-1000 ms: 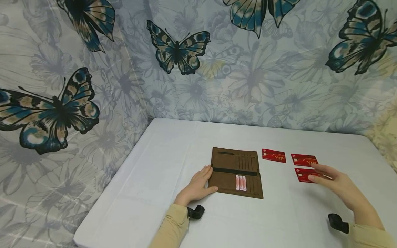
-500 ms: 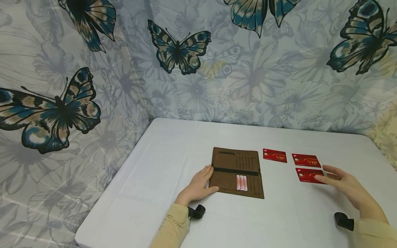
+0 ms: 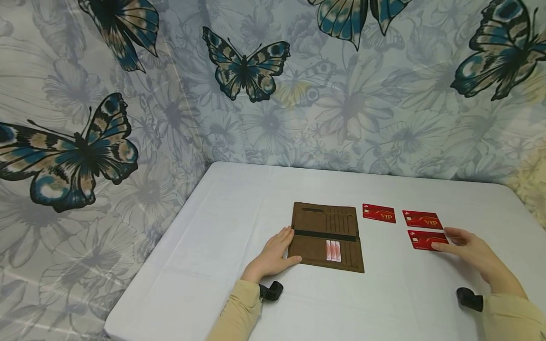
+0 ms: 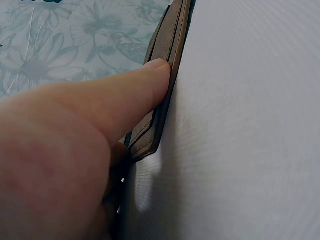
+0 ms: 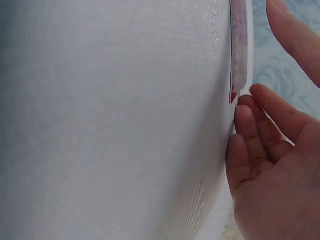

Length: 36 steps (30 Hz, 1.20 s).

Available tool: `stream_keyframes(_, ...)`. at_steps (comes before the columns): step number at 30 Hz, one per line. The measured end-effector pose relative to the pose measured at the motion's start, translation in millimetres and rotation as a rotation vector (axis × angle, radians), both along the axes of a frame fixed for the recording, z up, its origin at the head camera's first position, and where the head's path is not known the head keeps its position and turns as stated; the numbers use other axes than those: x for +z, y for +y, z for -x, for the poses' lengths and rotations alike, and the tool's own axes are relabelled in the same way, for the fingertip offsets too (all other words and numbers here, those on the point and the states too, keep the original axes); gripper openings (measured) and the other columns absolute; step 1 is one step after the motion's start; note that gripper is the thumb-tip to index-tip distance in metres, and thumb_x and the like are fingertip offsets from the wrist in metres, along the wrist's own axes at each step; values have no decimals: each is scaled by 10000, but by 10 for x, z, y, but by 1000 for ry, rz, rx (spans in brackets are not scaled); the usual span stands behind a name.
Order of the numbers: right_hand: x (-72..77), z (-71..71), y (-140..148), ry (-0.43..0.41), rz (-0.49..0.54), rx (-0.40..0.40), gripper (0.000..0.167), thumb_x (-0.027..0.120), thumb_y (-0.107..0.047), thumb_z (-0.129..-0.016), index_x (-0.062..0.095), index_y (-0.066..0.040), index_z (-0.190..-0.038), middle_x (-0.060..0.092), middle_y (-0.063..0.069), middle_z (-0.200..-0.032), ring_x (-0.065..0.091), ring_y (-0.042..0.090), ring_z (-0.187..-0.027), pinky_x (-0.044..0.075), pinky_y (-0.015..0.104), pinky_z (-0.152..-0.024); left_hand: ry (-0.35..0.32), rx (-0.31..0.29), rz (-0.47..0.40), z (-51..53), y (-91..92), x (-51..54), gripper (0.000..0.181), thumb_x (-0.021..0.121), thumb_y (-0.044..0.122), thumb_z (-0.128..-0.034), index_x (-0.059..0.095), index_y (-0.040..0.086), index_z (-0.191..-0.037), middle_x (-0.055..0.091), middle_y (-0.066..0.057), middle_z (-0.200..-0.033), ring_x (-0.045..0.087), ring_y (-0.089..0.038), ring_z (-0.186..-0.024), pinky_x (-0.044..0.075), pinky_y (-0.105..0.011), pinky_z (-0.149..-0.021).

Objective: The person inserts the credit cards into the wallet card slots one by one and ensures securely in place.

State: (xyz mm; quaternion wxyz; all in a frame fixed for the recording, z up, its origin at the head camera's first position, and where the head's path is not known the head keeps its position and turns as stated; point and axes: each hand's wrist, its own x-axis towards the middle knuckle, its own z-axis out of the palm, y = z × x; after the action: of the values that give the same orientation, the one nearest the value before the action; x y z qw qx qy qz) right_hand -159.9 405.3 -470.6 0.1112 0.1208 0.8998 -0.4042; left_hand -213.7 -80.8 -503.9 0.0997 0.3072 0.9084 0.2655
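An open brown wallet [image 3: 315, 259] lies flat in the head view, with several pink-and-white cards [image 3: 333, 251] in slots of its lower half. My left hand [image 3: 268, 260] rests at its left edge, the thumb on the lower corner; in the left wrist view the thumb [image 4: 132, 95] presses the stitched wallet edge [image 4: 177, 30]. At the right, my right hand [image 3: 475, 253] is by the right end of the lower red VIP card [image 3: 420, 239]. The right wrist view shows its fingertips [image 5: 245, 117] beside the card's end [image 5: 239, 55], thumb apart from it.
Two more red VIP cards, an upper right one [image 3: 420, 219] and one nearer the wallet [image 3: 377, 213], lie flat on the white-covered table [image 3: 204, 227]. Behind the table hangs a butterfly-patterned backdrop [image 3: 273, 128].
My right hand has moved off the upper red card and the middle of the lower one, rightward to the lower card's right end. The left hand keeps its place on the wallet.
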Motion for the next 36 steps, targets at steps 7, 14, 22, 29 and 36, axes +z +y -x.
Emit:
stream_keyframes(7,-38,24,42,-1,-12,-3,938,576,-498,-874,145,163,-1381,151,452,-1314,171,586,-1170,257,701,-874,4,-1,3,1,1,-2,789,498,482,-922,190,-3,-1463,109,-101,-1531,46,-182,-1395,69,-378,-1110)
stream_keyframes(14,-112,24,58,27,-40,5,961,610,-518,-842,188,156,-1381,182,439,-1313,203,583,-1150,293,697,-857,4,-3,13,-1,-5,5,792,500,482,-921,186,0,-1464,104,-103,-1531,44,-183,-1394,62,-371,-1111)
stream_keyframes(22,-101,32,33,83,-122,-8,916,667,-477,-815,271,175,-1322,215,429,-1203,275,553,-1067,342,655,-801,1,-1,10,-6,-3,15,790,494,484,-923,181,2,-1465,99,-101,-1532,43,-179,-1394,61,-373,-1111)
stream_keyframes(29,-111,43,34,116,-153,-5,873,712,-440,-786,321,183,-1257,269,411,-1134,308,531,-1028,363,620,-759,2,-4,8,-7,-3,10,791,488,489,-924,181,1,-1465,102,-103,-1532,46,-180,-1394,60,-371,-1111)
stream_keyframes(36,-76,58,31,74,-146,-10,939,719,-502,-747,311,182,-1244,275,416,-1137,294,541,-1046,356,631,-783,4,-5,5,-9,-7,6,788,485,490,-925,184,2,-1465,102,-101,-1532,45,-181,-1395,62,-371,-1111)
